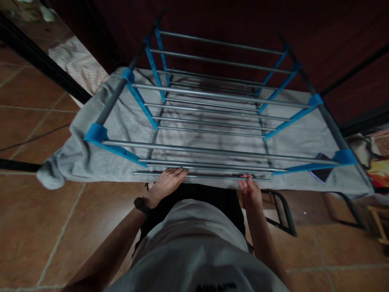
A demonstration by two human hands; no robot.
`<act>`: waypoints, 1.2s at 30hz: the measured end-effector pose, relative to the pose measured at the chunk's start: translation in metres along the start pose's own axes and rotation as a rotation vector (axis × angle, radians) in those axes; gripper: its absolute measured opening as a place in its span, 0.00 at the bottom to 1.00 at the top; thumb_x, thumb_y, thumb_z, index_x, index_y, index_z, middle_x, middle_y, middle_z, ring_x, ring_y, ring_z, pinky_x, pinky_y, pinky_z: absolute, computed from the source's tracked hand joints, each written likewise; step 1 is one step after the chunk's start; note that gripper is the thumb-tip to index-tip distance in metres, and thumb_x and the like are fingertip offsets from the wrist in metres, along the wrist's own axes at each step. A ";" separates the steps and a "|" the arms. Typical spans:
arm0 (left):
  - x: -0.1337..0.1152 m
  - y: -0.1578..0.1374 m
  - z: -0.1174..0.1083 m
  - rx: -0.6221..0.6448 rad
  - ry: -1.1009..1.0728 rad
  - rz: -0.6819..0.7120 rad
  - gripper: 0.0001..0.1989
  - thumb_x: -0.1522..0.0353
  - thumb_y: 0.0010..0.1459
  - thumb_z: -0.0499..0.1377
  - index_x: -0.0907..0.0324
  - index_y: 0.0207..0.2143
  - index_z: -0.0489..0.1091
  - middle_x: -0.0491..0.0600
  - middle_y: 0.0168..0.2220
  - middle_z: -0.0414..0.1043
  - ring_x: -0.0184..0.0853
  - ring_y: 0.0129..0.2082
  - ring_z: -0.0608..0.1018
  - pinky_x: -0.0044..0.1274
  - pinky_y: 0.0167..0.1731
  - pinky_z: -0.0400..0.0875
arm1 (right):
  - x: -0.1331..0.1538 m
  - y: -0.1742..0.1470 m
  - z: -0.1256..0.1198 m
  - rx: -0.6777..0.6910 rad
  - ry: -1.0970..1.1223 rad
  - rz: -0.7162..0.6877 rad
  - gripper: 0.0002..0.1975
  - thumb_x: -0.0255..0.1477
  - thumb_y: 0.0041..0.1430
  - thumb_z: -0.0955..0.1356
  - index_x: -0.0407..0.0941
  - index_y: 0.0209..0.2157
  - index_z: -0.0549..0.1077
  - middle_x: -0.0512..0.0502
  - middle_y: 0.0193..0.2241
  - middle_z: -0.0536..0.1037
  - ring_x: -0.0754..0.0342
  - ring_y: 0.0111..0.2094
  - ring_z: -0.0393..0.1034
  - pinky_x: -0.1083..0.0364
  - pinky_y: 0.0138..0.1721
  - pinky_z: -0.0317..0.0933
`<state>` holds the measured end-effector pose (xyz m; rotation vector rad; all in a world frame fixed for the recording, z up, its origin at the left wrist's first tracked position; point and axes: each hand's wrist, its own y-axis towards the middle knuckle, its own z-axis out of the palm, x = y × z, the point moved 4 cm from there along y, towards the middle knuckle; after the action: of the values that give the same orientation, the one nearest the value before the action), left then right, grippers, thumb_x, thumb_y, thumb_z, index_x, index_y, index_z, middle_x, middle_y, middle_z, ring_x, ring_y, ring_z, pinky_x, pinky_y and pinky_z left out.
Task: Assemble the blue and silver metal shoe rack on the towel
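Note:
A loose thin grey metal rod point(219, 177) lies along the near edge of the cloth-covered surface. My left hand point(170, 181) is closed over its left part, fingers pointing right; the palm side is hidden. Near the rod's right end, my right hand point(251, 192) pinches it between thumb and fingertips. Just beyond both hands stands a partly assembled rack point(219, 152) of grey metal tubes. Blue plastic side pieces point(97, 133) join its tubes at the left and right. Several of the rack's rods run close to the loose one.
Grey cloth point(82, 158) covers the surface under the rack and hangs over at the left. A dark phone point(321, 167) rests at the right, partly behind a blue piece. Black metal legs point(285, 217) stand on the tiled floor point(39, 219). A dark red panel point(227, 16) rises behind.

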<state>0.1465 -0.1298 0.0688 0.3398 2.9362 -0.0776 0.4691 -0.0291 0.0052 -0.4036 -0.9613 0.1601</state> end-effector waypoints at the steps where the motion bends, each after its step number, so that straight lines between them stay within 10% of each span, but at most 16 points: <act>1: 0.001 -0.001 0.001 -0.022 -0.014 0.003 0.12 0.67 0.68 0.49 0.57 0.49 0.68 0.52 0.44 0.75 0.37 0.44 0.77 0.29 0.46 0.68 | 0.000 0.000 0.001 -0.001 0.000 0.003 0.16 0.32 0.47 0.78 0.46 0.35 0.71 0.54 0.35 0.78 0.59 0.41 0.75 0.56 0.47 0.71; 36: -0.016 0.005 -0.038 -0.325 -0.091 0.085 0.13 0.61 0.67 0.51 0.53 0.48 0.70 0.48 0.42 0.79 0.38 0.39 0.81 0.28 0.40 0.73 | 0.081 -0.003 0.052 0.081 0.146 -0.201 0.08 0.31 0.53 0.75 0.46 0.32 0.73 0.54 0.32 0.78 0.60 0.36 0.74 0.60 0.42 0.70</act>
<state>0.1562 -0.1258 0.1090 0.3968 2.7754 0.3811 0.4723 0.0067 0.0948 -0.2385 -0.8430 -0.0129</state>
